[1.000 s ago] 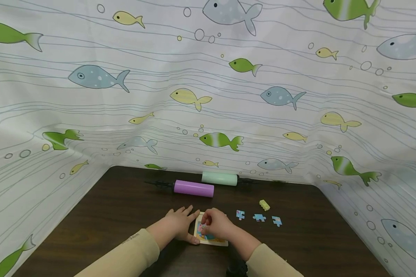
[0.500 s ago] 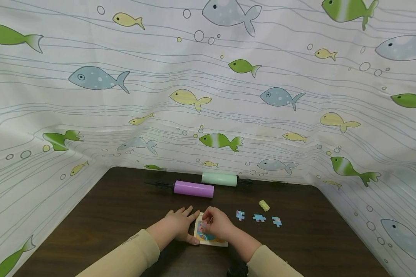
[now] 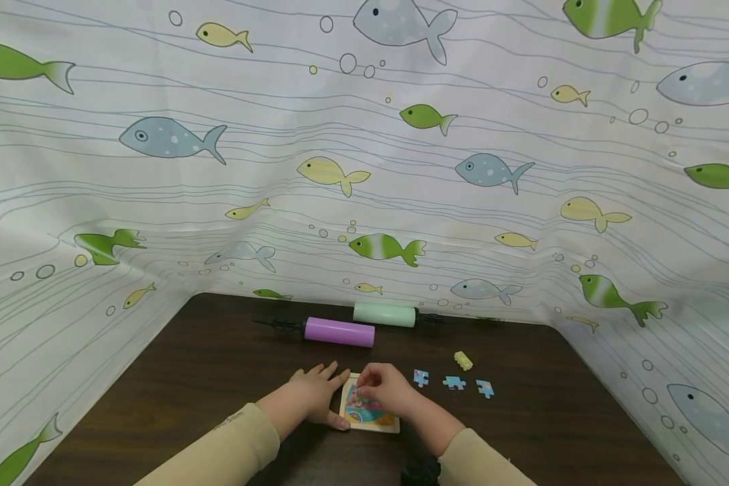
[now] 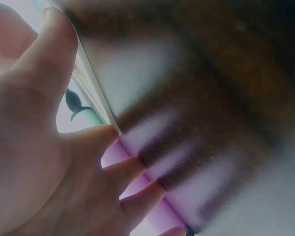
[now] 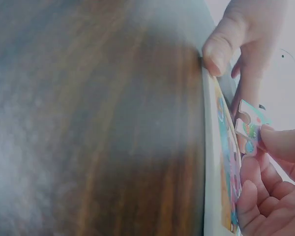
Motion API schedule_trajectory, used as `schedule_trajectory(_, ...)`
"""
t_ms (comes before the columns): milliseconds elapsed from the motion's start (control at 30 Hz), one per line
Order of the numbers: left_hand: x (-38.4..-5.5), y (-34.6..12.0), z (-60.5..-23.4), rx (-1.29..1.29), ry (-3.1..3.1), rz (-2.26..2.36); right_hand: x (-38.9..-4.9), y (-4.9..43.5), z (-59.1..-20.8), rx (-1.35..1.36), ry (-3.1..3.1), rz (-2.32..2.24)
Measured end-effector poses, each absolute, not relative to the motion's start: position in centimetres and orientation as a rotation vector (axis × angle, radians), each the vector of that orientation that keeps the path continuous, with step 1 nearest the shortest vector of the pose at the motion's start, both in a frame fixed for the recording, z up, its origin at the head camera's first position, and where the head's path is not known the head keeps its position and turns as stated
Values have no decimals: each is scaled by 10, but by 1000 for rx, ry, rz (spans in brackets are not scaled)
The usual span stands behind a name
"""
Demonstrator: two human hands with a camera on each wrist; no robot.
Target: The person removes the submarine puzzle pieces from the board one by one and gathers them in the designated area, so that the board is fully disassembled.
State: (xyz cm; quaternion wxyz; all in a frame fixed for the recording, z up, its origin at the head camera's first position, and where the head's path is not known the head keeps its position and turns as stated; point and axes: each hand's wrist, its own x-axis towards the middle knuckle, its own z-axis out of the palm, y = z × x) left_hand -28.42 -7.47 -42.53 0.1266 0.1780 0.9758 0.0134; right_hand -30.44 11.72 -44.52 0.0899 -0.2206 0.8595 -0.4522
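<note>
The left hand (image 3: pixel 314 394), fingers spread, braces the puzzle board (image 3: pixel 373 427) at its left edge — presumably steadying it on the desk (image 3: pixel 231 358). The right hand (image 3: pixel 387 390) pinches a puzzle piece (image 5: pixel 249 129) above it; rightward, three loose pieces (image 3: pixel 454 383) lie spaced — likely for easy picking.

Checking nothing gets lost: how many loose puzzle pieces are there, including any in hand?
4: one piece pinched in the right hand; a left piece, middle piece and right piece on the table right of the board. Others may be hidden.
</note>
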Motion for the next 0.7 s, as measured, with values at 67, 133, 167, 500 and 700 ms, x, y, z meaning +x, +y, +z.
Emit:
schedule_trajectory(67,-284,-75,-425,515,2841,39,-305,119,-444,-630,2532,-1374)
schedule_trajectory(133,-284,-74,-426,510,2841,43,-305,122,-441,-619,2518,-1397)
schedule_trajectory(167,-284,-74,-426,507,2842,43,-306,124,-440,-622,2515,-1407)
schedule_trajectory(500,-283,-72,-425,483,2843,30,-309,177,-421,-544,2536,-1445)
schedule_trajectory(700,-285,-73,-428,490,2843,19,-307,219,-424,-475,2527,-1374)
